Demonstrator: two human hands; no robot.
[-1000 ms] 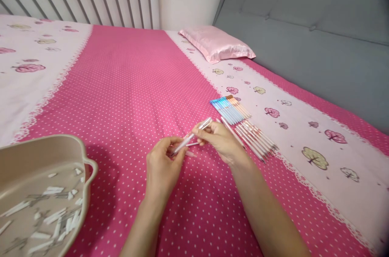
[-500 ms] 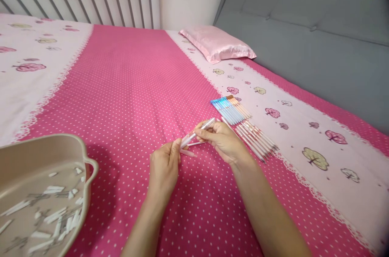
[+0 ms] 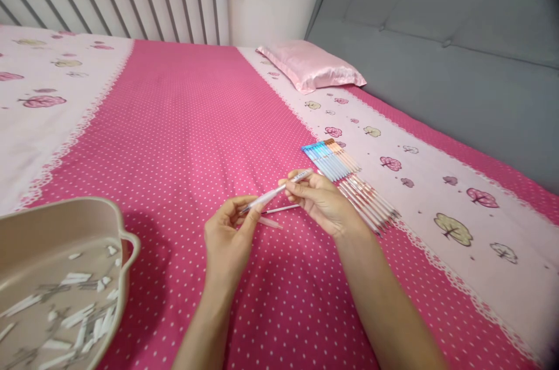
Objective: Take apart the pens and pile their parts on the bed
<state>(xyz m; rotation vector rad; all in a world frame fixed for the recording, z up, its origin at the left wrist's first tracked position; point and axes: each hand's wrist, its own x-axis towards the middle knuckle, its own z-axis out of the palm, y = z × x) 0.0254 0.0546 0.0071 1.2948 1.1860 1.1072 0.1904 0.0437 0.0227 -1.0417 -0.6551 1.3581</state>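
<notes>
My left hand (image 3: 229,236) pinches the lower end of a slim, pale translucent pen (image 3: 269,195) between thumb and fingers; the pen's dark tip shows beside the index finger. Higher on the same pen, my right hand (image 3: 318,198) grips the barrel, and its whitish end with small dark marks sticks out past the fingertips. Under the pen, a thin white stick like a pen refill (image 3: 283,207) lies between the hands, partly hidden. A translucent pink tube (image 3: 271,222) rests on the bedspread beside my left hand.
Pens with blue and brown ends (image 3: 329,159) lie in a row right of my hands, above more white-and-red patterned pens (image 3: 369,201). A beige basin (image 3: 124,242) with white and grey bits stands at lower left. A pink pillow (image 3: 310,64) lies by the grey headboard (image 3: 437,14).
My left hand has shifted slightly left and its fingers have rearranged, so the pen's dark tip shows. More of the thin white stick below is visible. The right hand stays nearly in place.
</notes>
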